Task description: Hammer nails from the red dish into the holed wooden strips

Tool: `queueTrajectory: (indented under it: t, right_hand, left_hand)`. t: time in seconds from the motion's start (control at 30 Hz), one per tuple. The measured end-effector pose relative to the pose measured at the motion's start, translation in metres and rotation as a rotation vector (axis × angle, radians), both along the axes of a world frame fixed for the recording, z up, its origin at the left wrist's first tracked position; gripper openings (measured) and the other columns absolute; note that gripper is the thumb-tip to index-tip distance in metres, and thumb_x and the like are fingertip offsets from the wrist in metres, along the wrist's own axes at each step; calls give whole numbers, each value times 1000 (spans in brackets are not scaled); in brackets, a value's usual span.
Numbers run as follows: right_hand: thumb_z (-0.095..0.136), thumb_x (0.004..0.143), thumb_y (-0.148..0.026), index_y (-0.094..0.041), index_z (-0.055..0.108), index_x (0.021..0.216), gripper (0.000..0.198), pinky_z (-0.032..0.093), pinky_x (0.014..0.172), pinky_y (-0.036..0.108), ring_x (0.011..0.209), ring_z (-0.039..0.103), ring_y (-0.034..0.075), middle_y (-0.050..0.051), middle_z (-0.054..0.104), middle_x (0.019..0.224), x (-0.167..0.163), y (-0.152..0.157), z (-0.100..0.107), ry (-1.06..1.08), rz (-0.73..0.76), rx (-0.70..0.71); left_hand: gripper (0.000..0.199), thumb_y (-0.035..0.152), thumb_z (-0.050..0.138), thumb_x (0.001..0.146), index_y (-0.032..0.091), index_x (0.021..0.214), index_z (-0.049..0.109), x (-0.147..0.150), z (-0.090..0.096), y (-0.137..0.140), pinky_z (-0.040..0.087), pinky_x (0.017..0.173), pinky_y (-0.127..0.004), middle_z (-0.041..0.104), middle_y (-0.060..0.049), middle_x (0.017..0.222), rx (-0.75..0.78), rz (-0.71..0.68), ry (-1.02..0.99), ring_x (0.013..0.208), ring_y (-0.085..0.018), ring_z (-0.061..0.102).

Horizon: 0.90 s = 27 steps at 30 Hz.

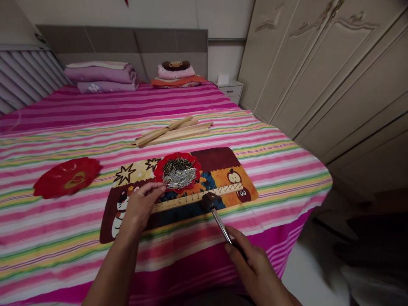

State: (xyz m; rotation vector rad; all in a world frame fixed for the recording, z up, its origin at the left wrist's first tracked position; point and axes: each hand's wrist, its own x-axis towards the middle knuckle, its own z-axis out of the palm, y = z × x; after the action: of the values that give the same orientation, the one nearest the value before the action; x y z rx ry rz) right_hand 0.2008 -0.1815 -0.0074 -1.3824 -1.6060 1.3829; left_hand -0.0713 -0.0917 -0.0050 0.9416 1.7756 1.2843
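A wide bed [79, 111] under a striped pink, white, yellow and green cover [277, 163] dominates a dimly lit bedroom, its grey-brown panelled headboard [111, 41] against a pale wall [159, 12]. A small white drawered nightstand [231, 91] stands between the bed and a tall cream wardrobe [306, 85] with carved doors [341, 46]; pale floor [301, 272] shows at lower right.

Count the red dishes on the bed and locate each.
2. One red dish, heaped with nails, sits on the patterned mat beside the left hand; the second dish lies on the striped cover, left of the mat. No others seem hidden.
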Motion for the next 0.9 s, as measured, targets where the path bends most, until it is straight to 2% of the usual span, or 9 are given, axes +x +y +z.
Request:
queueTrajectory:
  t: [0.07,0.27,0.4,0.7,0.9]
  right_hand:
    - [38,91,-40,-16,49,122,40,28,46,24,47,29,12,-7,31,55,1,0,-1,-29,34,-9]
    - [39,92,-38,-14,48,123,40,33,47,23,49,35,12,-5,40,59,1,0,-6,-54,43,7]
    - [40,91,-37,-14,50,122,40,36,49,23,50,39,13,-4,44,60,1,1,-7,-57,25,34]
    - [40,92,-38,-15,48,123,40,32,49,25,50,34,12,-6,40,59,3,-3,-8,-58,28,-7]
    - [40,92,-37,-15,47,124,39,33,50,24,52,38,12,-5,46,62,0,-2,-5,-15,47,-51]
  left_hand:
    - [41,47,73,51,18,80,69,4,-1,-12,45,61,-25,67,0,70,-8,22,25,64,-13,58]
    - [31,45,66,59,21,79,68,19,-21,-33,47,66,-25,69,1,70,-67,57,170,69,-15,62]
    - [27,44,62,60,23,76,68,30,-29,-34,48,69,-27,70,1,69,-70,102,266,71,-17,63]
    - [27,45,62,64,23,78,68,32,-51,-31,48,74,-27,71,1,76,-5,119,233,74,-16,64]
    - [26,44,62,65,23,80,68,35,-54,-32,48,75,-27,71,1,75,10,159,246,73,-16,64]
